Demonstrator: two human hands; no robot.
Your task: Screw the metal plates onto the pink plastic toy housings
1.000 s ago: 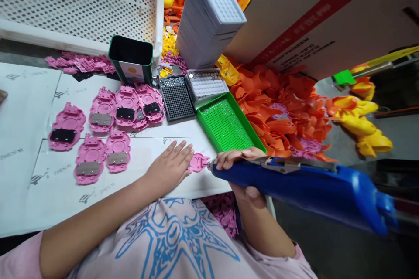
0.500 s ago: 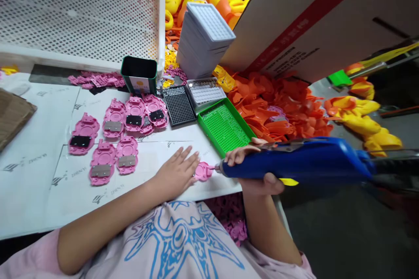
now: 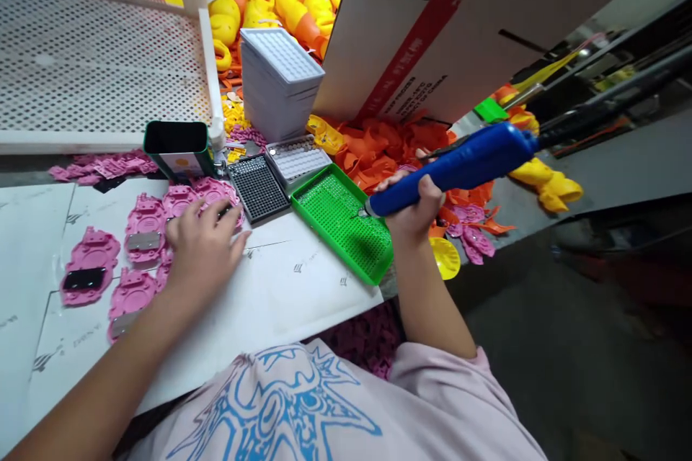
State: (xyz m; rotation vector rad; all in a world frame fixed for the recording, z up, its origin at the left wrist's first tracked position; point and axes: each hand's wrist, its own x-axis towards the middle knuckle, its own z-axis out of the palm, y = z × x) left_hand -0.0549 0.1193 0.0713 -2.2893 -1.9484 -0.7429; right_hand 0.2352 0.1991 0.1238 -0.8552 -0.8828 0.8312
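Observation:
My right hand is wrapped round a blue electric screwdriver. The screwdriver's bit points down into the green perforated tray, over small shiny screws. My left hand reaches over a group of pink plastic housings, fingers apart and slightly bent. Its fingertips are at a pink housing with a black plate; whether they touch it I cannot tell. Nearby lie a pink housing with a black cover and a pink housing with a metal plate. My left hand and forearm partly hide others.
Beyond the housings stand a dark green container, a black perforated tray and a stack of white trays. A white perforated crate is at the back left. Orange parts lie beside a big carton.
My left hand has moved left from the table's front edge to the pink housings. The screwdriver has risen from a pink piece to the green tray. That piece no longer shows there.

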